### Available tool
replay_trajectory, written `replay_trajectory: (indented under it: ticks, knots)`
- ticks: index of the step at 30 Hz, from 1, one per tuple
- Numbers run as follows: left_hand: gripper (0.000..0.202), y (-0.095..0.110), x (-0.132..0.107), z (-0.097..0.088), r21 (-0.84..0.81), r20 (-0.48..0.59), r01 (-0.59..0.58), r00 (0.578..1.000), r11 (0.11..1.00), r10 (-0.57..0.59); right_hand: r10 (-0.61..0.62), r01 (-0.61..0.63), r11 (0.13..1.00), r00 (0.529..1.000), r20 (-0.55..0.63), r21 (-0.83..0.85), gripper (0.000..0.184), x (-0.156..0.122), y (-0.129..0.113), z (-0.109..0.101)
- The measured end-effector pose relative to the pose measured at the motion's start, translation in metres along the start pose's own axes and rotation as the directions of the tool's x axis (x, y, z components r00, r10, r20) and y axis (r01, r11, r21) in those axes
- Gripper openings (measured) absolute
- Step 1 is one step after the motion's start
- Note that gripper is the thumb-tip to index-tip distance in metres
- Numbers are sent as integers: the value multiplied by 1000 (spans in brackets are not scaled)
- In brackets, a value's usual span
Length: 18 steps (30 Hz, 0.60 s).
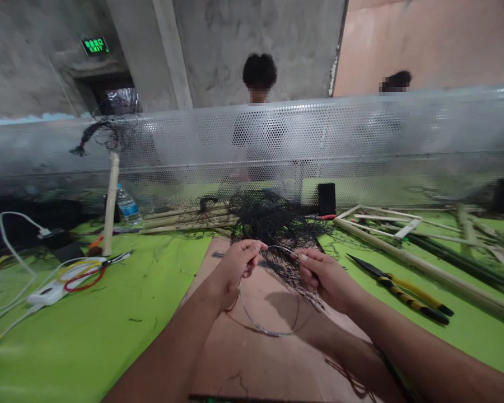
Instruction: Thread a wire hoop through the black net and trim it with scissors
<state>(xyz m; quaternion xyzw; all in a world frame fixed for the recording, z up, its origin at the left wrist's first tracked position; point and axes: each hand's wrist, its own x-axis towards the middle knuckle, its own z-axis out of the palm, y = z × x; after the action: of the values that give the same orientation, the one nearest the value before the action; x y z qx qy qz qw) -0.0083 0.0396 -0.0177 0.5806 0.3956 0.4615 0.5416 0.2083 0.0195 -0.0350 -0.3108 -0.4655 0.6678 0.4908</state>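
Between my two hands a thin silvery wire hoop is held up over a pinkish-brown board. My left hand is closed, thumb and fingers pinching the hoop's upper left. On its upper right, the fingertips of my right hand pinch the same wire. The top of the ring arcs between the hands, and its lower curve hangs toward me. Just beyond lies a tangle of black netting, with strands trailing behind my right hand. Reddish cord rests at the board's near right.
Long-nose pliers lie on the right, near bamboo poles. A power strip and scissors sit left, by an upright bamboo stick and a water bottle. A perforated metal screen crosses the back; two people are behind it.
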Motion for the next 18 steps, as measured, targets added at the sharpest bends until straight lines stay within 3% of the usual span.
replay_trajectory:
  ticks: [3,9,14,18]
  knots:
    - [34,-1,0,2,25,-18,-4,1000,1000,5,-1,2,1000,1000,-15,22,25,-1,-1,0]
    - [34,-2,7,-8,-100,-132,-10,991,995,-3,27,-24,998,999,-47,61,26,3,0,-4]
    - [37,0,2,0,-17,-22,-22,1000,1000,21,36,-32,993,999,-32,111,25,1,2,-1]
    - [35,0,-1,6,-20,1,-46,999,999,46,4,0,997,999,-53,71,26,-2,2,5]
